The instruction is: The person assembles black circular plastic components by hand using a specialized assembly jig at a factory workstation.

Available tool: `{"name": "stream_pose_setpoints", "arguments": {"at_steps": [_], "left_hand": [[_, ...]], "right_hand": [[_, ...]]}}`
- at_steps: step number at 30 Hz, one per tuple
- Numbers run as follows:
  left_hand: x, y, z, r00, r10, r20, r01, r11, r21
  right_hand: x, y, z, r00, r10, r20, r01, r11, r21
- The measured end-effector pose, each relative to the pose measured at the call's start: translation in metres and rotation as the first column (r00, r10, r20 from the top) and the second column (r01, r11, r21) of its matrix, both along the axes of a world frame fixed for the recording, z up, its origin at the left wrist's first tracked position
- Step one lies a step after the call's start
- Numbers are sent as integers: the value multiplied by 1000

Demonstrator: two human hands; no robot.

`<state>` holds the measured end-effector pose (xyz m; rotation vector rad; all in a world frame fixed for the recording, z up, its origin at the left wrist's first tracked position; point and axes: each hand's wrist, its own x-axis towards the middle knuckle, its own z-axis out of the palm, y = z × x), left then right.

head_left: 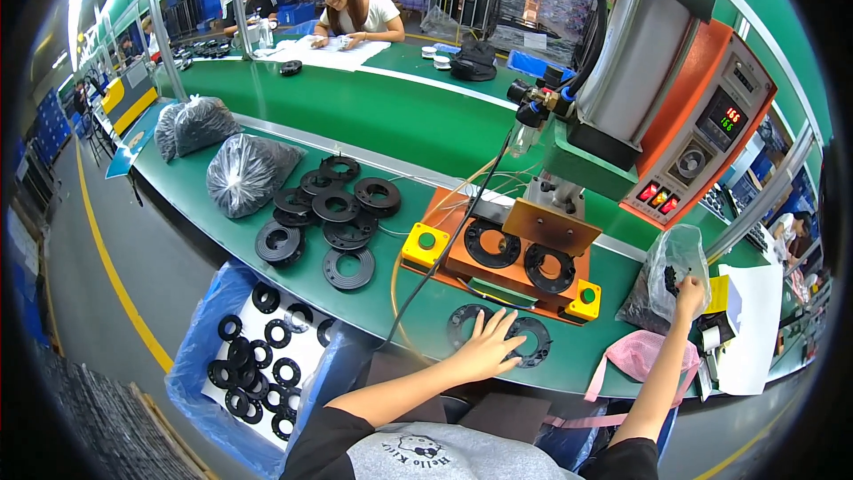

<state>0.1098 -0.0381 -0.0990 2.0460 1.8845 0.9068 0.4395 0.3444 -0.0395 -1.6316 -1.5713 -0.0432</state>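
Observation:
My left hand lies with fingers spread across two flat black plastic rings on the table edge. One ring shows beyond the fingers, the other ring to their right. At the mouth of a clear plastic bag, my right hand has its fingers drawn together beside small black pieces; what it grips is too small to make out. Ahead stands an orange press machine. Two more black rings, a left one and a right one, sit on its orange base under a brass-coloured plate.
Yellow button boxes flank the press base. Stacked black rings and filled plastic bags occupy the table's left. A blue-lined bin of rings stands below. A pink strap bag lies near my right forearm. Across the bench, people sit working.

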Motion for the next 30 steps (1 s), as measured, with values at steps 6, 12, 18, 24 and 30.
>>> {"name": "stream_pose_setpoints", "arguments": {"at_steps": [6,12,18,24,30], "left_hand": [[-11,-31,20,953,-112,280,83,990,111],[4,-43,49,790,-160,592,80,984,159],[0,-33,44,501,-106,859,6,993,119],[6,-48,30,490,-26,871,-48,997,57],[3,-53,40,384,-6,923,20,1000,-2]], "right_hand": [[-85,-122,19,607,341,-718,-584,804,-112],[-150,-244,-11,78,316,-946,-919,391,55],[-209,-312,-10,127,290,-949,-979,193,-72],[-214,-330,-20,42,163,-986,-995,-78,-56],[-206,-325,-13,118,327,-938,-976,-137,-171]]}}
